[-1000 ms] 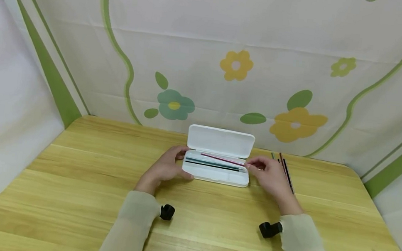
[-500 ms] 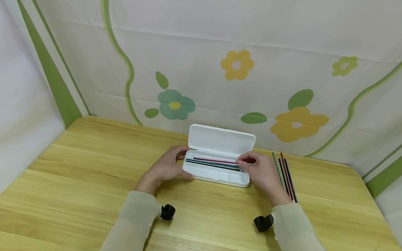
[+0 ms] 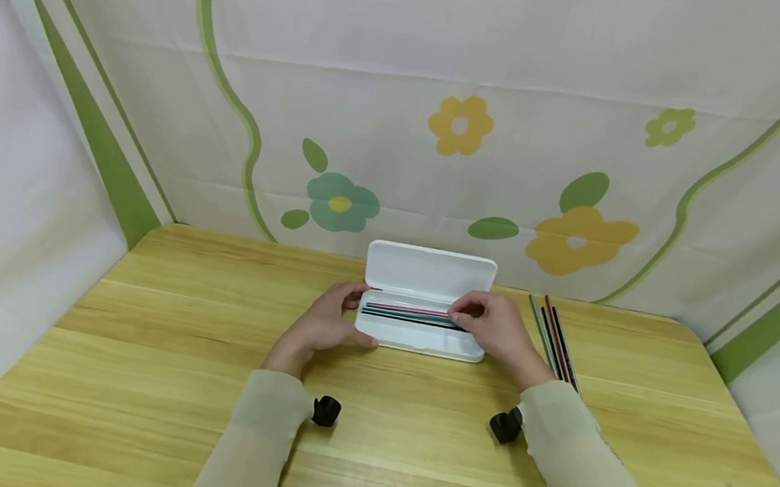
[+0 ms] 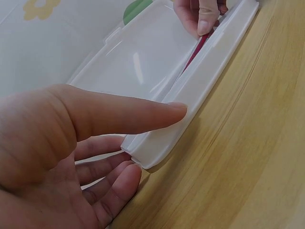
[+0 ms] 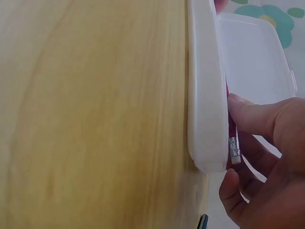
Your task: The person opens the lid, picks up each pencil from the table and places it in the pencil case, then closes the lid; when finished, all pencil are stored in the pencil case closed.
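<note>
The left hand (image 3: 320, 323) grips the left end of the long white plastic case (image 3: 415, 338). Inside this case, the right hand (image 3: 494, 327) pinches the slender red pencil (image 3: 407, 308); it is best lowered level.

Wood-grain table (image 3: 393, 455) below left hand (image 3: 325, 323) and right hand (image 3: 493, 325). White floral backdrop (image 3: 388, 24) beyond both: teal flower (image 3: 356, 211) ahead of left hand, big orange flower (image 3: 554, 241) ahead and right of right hand.
</note>
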A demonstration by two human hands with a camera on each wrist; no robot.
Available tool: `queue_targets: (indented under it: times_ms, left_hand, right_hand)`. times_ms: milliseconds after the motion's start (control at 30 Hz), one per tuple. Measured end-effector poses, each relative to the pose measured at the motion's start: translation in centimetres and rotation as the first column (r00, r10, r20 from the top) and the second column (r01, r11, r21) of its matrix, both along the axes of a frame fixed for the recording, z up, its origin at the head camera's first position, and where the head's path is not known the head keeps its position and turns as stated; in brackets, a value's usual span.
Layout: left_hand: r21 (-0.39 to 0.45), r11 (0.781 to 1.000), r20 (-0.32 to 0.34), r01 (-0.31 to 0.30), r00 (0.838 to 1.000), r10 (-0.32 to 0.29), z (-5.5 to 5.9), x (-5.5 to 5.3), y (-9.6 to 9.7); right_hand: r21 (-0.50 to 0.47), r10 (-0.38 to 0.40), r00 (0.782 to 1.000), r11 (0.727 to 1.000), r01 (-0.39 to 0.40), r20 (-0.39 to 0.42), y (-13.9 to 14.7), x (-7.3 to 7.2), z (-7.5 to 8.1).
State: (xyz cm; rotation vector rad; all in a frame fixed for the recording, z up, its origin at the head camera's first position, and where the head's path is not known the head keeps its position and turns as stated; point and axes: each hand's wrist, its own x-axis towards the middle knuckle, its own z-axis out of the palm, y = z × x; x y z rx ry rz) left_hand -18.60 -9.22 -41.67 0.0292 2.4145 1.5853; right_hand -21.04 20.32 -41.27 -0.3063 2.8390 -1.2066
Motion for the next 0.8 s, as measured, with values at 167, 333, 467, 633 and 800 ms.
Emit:
queue_targets:
  times_ms: [167,333,467,633,800]
  left_hand:
    - [0.008,1.000,-0.002,0.000,1.000,0.000,0.0,-0.1,0.0]
    - [0.004,1.000,-0.003,0.001,1.000,-0.001,-0.1,0.0,0.0]
    - [-0.003,1.000,-0.004,0.004,1.000,-0.004,0.0,0.1,0.0]
    - [-0.002,1.000,-0.001,0.007,1.000,-0.007,0.2,0.2,0.1]
    - [-0.003,1.000,-0.007,0.008,1.000,-0.008,0.2,0.2,0.0]
  right_hand:
    - [0.004,-0.003,1.000,1.000,0.004,-0.014,-0.2,0.0,-0.3]
    - [0.020,-0.009,0.999,1.000,0.009,-0.035,-0.5,0.3,-0.4]
    - [0.032,-0.023,0.999,0.999,0.025,-0.037,-0.9,0.5,-0.1]
    - [0.053,-0.037,0.999,0.998,0.038,-0.034,-1.2,0.7,0.3]
    - [0.058,-0.034,0.999,0.998,0.036,-0.035,-1.2,0.8,0.3]
